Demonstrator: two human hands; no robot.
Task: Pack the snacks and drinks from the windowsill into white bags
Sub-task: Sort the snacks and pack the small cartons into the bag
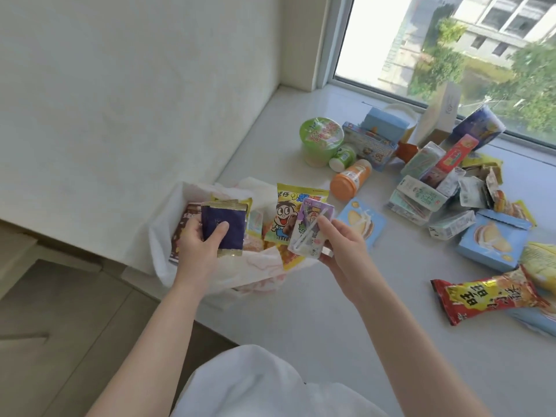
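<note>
My white top fills the bottom edge, cut off by the frame. My left hand [197, 246] grips a dark purple packet [222, 228] with gold ends, thumb on its face, held over the open white bag [168, 212]. My right hand [340, 242] pinches a small purple drink carton [310, 228] with a wrapped straw on its side, just beside the bag's mouth. The bag sits on the windowsill [301, 311] at its left end, its near edge folded over; inside I can make out a brown packet [183, 224] half hidden behind my left hand and a yellow cartoon snack bag [288, 212] standing up, with more wrappers below them too covered to count.

To the right lies one red snack pack [487, 299], over something pale blue cut off at the frame edge. Beyond it I count three blue boxes showing a pale pastry: one [362, 221] just behind my right hand, one [493, 242] farther right, and a third edge on. A heap of small white-and-green milk cartons [421, 197] lies between; they overlap, so I cannot count them surely.

Farther off stand one orange-capped bottle [350, 179] lying down, one small green-and-white bottle [343, 158], and one green cup [322, 139] of noodles. Near the window [451, 40], a blue tub and a paper bag are partly masked by the pile.
</note>
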